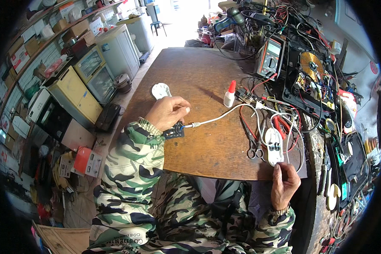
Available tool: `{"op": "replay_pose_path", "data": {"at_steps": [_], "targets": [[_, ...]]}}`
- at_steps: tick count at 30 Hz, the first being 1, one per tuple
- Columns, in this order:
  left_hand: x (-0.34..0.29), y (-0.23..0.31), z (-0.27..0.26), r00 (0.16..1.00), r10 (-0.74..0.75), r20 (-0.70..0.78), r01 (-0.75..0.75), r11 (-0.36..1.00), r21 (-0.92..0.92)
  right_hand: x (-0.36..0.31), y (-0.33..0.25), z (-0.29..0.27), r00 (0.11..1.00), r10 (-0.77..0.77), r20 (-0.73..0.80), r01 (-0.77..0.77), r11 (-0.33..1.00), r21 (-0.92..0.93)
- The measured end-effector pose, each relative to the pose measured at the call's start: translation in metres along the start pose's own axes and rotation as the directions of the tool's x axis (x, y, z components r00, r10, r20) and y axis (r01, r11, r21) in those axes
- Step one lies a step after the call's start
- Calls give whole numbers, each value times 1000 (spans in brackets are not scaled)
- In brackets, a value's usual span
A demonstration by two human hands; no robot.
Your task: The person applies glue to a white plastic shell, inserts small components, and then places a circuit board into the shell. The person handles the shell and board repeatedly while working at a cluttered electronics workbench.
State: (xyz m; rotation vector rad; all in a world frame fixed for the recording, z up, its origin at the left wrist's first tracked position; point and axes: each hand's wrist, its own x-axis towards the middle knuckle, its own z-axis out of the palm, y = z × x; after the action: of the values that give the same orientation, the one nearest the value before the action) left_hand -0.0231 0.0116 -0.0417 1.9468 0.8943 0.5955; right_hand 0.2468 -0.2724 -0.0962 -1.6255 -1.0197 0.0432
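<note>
My left hand (168, 112) is over the left part of the wooden table, fingers curled and thumb close to the index finger; whatever may be inside is hidden. Just beyond it lies a white plastic shell (161, 90). Partly under that hand is a small black part (174, 132), with a white cord (213, 120) running from it to the right. At the table's front right edge, my right hand (285, 185) pinches the near end of a white power strip (274, 142) with dark socket openings. Scissors (255, 150) lie just left of the strip.
A red-capped glue bottle (229, 95) stands upright mid-table. A multimeter (270, 57) and an opened appliance with a copper coil (311, 64) crowd the right side among tangled wires. Old appliances (76, 89) and loaded shelves line the left, beyond the floor.
</note>
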Motion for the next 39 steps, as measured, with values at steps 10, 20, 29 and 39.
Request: {"op": "replay_pose_path", "data": {"at_steps": [10,20,29,39], "targets": [[-1,-2,-2,1000,14,-17,-14,1000,-27,0,-4,2,1000,-11,-20,10,999,-32],[-7,5,-7,998,-58,-23,57,998,-18,1,1,5,999,-33,-39,33,999,-23],[-15,5,-10,981,82,-175,-89,996,-32,2,0,-1,998,-44,-48,44,999,-15],[-68,15,19,941,209,-268,-204,978,44,2,-2,-6,985,-174,-11,172,981,-91]]}}
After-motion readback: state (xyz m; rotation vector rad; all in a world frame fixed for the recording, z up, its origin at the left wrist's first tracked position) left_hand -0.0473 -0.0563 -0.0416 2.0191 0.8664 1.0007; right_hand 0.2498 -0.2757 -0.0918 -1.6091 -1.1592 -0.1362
